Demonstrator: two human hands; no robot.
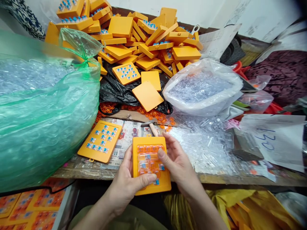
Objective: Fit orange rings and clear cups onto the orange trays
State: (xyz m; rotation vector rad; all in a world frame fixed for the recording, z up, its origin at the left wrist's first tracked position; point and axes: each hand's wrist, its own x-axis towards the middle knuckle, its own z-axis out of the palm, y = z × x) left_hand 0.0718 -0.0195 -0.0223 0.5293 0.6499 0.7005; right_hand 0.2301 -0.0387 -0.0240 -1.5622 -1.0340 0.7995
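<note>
1. Head view: and there it was, low in the centre of the frame, the held panel (pixel 166 179), a yellow-orange board gripped between two bare hands, in front of the counter (pixel 223 180).
2. The left hand (pixel 127 183) had its fingers around the panel's left side, the thumb laid across the lower part of its face. A firm hold there!
3. Over on the other side, the right hand (pixel 180 164) grasped the upper right edge, fingers partly hidden behind the board, thumb resting on the face near the top row of orange caps (pixel 147 148).
4. Blue-and-clear pieces showed between those caps, some spots covered in orange, others not.
5. Just left of centre, a second panel (pixel 100 140) lay flat, blue pieces uppermost, partly over some printed paper (pixel 116 162).
6. Right behind the held panel, a hammer (pixel 149 123) lay near scattered orange rings (pixel 165 118).
7. What a heap at the top centre: the stacked panels (pixel 121 27) leaned every which way, above a black plastic sheet (pixel 115 91).
8. On the left bulged a knotted green bag (pixel 59 124); right of centre, an open white bag (pixel 202 103) brimmed with clear parts, more clear pieces (pixel 206 143) spilling across the counter below it.
</note>
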